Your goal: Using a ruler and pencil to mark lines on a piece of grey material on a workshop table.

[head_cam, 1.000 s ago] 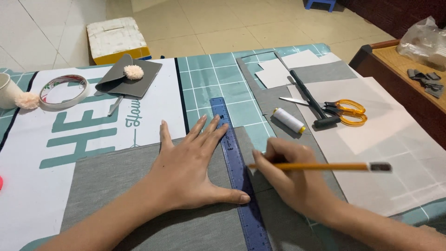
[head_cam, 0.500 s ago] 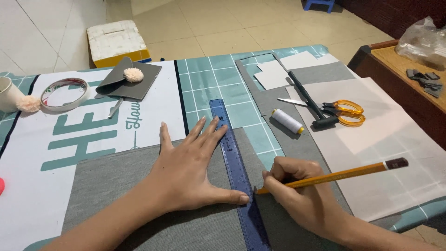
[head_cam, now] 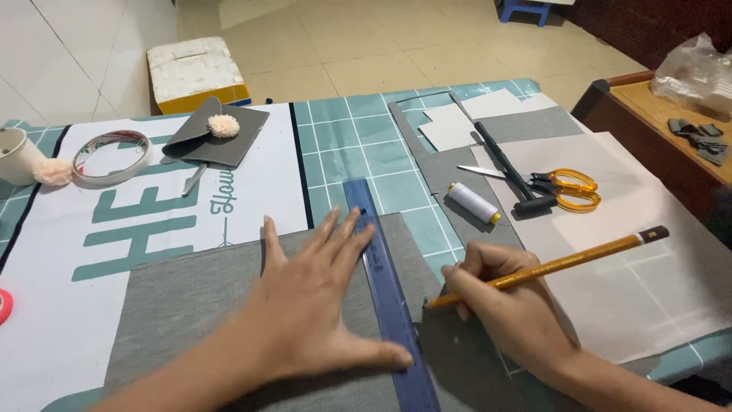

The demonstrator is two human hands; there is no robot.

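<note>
Left hand (head_cam: 313,305): fingers spread flat, palm down on the grey fabric sheet (head_cam: 191,305), thumb tip and fingertips pressing on the blue ruler (head_cam: 389,290). Ruler lies on the fabric near the near edge of the surface (head_cam: 343,145), running from the near edge away toward the middle, slightly tilted.

Right hand (head_cam: 511,305): fingers closed in a pinch around a yellow pencil (head_cam: 549,267). Pencil tip sits at the right side of the ruler, touching the fabric or just above it; cannot tell which. Dark pencil end points up toward the right edge of the surface.

Fabric sheet covers the near-middle part of the surface, partly lying over a white printed banner (head_cam: 114,229) on the left side.

Beyond the right hand: a white thread spool (head_cam: 473,202), just beside it a black pen-like tool (head_cam: 507,168) and orange-handled scissors (head_cam: 557,187), all toward the right side. They rest on or beside a translucent paper sheet (head_cam: 633,267) and grey cut pieces (head_cam: 473,126) near the far right corner.

Far left part of the surface: a roll of clear tape (head_cam: 110,156), a white cup (head_cam: 17,155) with a pale pompom (head_cam: 53,172) touching it, and a folded grey piece (head_cam: 213,137) carrying another pompom (head_cam: 223,126).

On the floor past the far edge: a white foam box (head_cam: 194,72).
</note>
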